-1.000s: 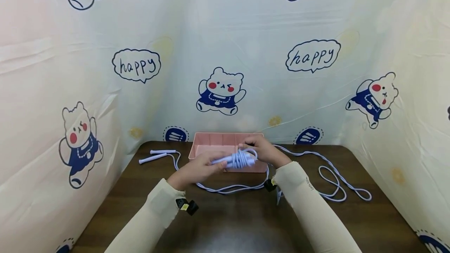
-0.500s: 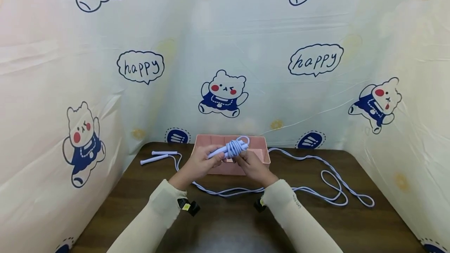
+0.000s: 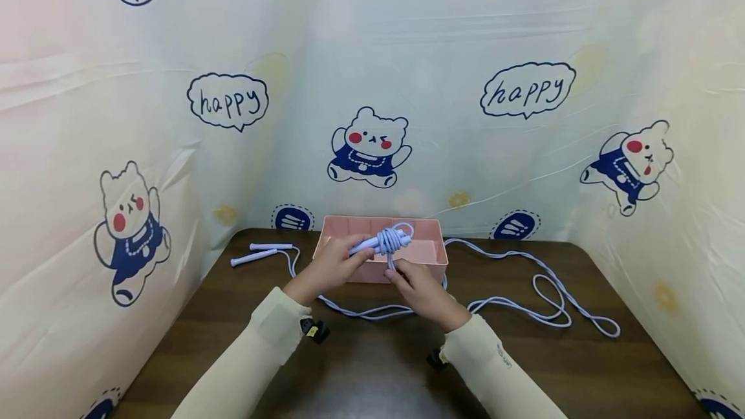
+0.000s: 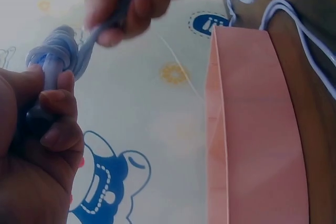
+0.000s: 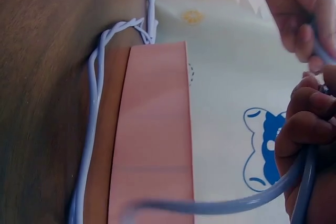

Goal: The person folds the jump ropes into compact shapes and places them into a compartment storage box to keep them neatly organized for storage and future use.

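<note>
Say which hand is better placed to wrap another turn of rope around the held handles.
Probably the right hand: it pinches rope strands leading off the coils, while the left hand is occupied gripping the handles.

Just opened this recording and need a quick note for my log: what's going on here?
A person is handling a light-blue jump rope wound around its handles. The left hand grips the handles, while the right hand holds a length of cord leading from the coils. A second rope lies loose on the table, its cord stretching around a pink box. The wound rope is held up, not in the box.
</note>
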Action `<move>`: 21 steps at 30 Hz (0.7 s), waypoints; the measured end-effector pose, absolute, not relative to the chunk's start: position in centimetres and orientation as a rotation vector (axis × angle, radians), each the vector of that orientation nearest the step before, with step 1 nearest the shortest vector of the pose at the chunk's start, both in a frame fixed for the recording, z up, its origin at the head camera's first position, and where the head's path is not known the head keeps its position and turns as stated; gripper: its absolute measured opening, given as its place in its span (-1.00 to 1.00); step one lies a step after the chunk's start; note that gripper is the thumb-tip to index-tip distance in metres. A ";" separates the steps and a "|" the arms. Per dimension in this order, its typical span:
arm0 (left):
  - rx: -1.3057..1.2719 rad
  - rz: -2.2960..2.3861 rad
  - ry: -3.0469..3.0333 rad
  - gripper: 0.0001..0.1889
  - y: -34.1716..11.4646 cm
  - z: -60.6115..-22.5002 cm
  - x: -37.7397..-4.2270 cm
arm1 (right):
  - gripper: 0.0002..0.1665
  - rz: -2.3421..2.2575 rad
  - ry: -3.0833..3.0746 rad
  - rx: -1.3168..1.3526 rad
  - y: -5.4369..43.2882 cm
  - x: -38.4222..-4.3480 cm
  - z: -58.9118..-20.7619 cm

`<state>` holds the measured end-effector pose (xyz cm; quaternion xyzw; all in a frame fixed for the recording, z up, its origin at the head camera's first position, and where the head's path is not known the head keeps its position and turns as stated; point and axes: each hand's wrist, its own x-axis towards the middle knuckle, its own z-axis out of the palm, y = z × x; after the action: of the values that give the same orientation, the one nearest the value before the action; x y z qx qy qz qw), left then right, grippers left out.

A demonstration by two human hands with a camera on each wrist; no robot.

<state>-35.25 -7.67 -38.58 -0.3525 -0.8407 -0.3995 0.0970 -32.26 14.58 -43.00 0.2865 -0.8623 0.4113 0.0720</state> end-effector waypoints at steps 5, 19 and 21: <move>-0.983 -1.090 -2.535 -0.76 -7.7 -38.7 -35.4 | -0.87 1.062 -2.622 0.910 14.7 -31.3 -42.3; -0.900 -1.046 -2.714 -0.80 -7.9 -38.6 -35.2 | -0.80 0.553 -2.468 1.232 13.8 -28.9 -38.1; -0.939 -1.064 -2.732 -0.82 -8.1 -38.5 -35.0 | -0.86 0.508 -2.420 1.233 14.1 -29.1 -37.3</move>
<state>-35.04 -8.15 -38.46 -0.3047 -0.8870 -0.3455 0.0314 -29.07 14.06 -37.28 0.4383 -0.8601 0.1807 0.1883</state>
